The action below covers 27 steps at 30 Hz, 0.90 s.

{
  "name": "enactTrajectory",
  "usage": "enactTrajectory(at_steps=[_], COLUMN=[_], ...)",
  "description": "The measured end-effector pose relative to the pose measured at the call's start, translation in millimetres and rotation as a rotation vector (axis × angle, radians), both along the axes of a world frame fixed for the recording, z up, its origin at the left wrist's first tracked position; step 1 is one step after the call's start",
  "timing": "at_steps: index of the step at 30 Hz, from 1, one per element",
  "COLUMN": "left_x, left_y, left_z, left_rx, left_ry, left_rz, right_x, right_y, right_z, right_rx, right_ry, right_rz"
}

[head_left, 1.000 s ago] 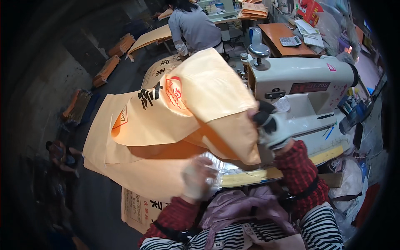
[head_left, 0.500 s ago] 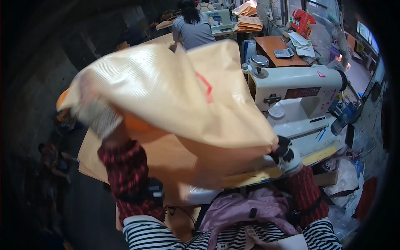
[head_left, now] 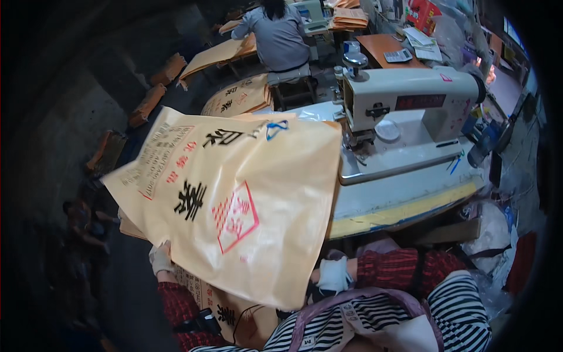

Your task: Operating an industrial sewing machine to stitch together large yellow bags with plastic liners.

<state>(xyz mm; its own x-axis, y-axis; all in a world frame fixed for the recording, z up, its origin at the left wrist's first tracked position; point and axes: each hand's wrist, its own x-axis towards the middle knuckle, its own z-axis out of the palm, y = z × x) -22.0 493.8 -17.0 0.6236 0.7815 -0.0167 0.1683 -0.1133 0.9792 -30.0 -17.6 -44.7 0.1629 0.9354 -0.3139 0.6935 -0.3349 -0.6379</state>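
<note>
A large cream woven sack (head_left: 281, 193) with black and red print lies spread face up, slanting across the table left of the sewing machine (head_left: 410, 100). At its near left edge, my left hand (head_left: 161, 258), in a pale glove, grips the sack with the thumb on top and the other fingers out of sight behind. My right hand (head_left: 333, 276), in a white and dark glove, is against the sack's near right edge. Its fingers are dark and mostly hidden there, so their grip does not show. More printed sacks (head_left: 220, 314) lie below, by my left forearm.
The machine's white table (head_left: 381, 199) has a yellow front edge (head_left: 410, 217). Beyond it stands a brown desk (head_left: 375, 50) with a calculator (head_left: 398, 56) and papers. A person (head_left: 275, 38) sits ahead at another machine. Stacked sacks (head_left: 240, 97) lie between us; plastic bags (head_left: 489, 234) hang at right.
The sack, raised and billowing before, has come down flatter with its printed face up. Both my hands have moved lower and nearer to me, the right one leftward from the machine table's edge.
</note>
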Motion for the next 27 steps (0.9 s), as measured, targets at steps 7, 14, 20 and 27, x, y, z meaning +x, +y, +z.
enactTrajectory(at_steps=[7,14,20,27], left_x=[-80.4,41.5,166.4,189.7], left_y=[55.3,-116.3,-255.1,-378.2], left_z=[-7.0,9.3,37.6,39.2], left_rx=[0.63,1.216,1.392,1.517], left_ry=[0.662,0.223,-0.353,0.397], left_rz=[0.255,-0.265,-1.084,-1.701], right_x=[51.8,55.3,71.8,64.1], right_y=[-65.5,-75.4,-73.8,-85.3], right_z=[-36.2,6.9,25.3,36.5], right_rx=[-0.147,0.668,0.74,0.553], right_ry=[-0.091,-0.397,-0.389,-0.422], right_rz=[-1.08,-1.081,-0.707,-0.587])
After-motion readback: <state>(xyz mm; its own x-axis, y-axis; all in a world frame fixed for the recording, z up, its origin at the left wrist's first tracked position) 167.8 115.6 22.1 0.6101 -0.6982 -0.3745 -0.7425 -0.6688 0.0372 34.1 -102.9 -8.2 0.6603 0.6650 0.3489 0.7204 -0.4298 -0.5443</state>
